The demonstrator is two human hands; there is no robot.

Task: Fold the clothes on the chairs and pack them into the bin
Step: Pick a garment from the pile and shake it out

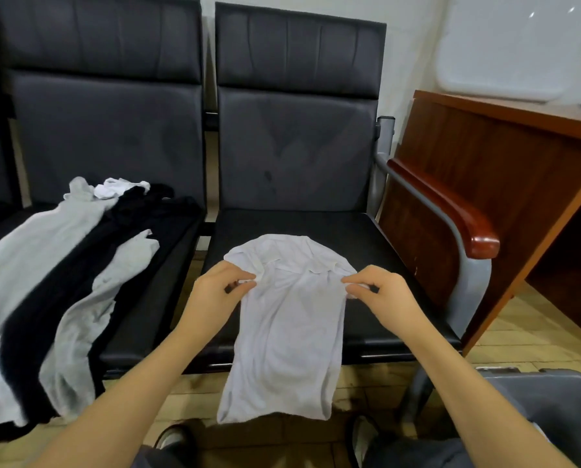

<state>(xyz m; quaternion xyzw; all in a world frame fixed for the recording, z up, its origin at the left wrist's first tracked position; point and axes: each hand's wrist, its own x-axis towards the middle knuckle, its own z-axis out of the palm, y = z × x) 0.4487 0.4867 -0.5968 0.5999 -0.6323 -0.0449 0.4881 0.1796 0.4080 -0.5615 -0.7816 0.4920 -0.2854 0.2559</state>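
Note:
A white collared shirt point(289, 329) lies lengthwise on the right black chair seat point(376, 238), its hem hanging over the front edge. My left hand point(219, 292) pinches the shirt's left edge just below the collar. My right hand point(378, 293) pinches the right edge at the same height. On the left chair seat point(167, 251) lie a grey garment point(29, 251), a black garment point(79, 278), another grey garment point(96, 305) and a small white one point(120, 187). The grey bin point(559, 400) shows at the lower right.
A wooden desk point(498, 163) stands right of the chairs, close to the chair's wood-capped armrest point(457, 211). The floor below is light wooden boards point(518, 336). My shoes and knees show at the bottom edge.

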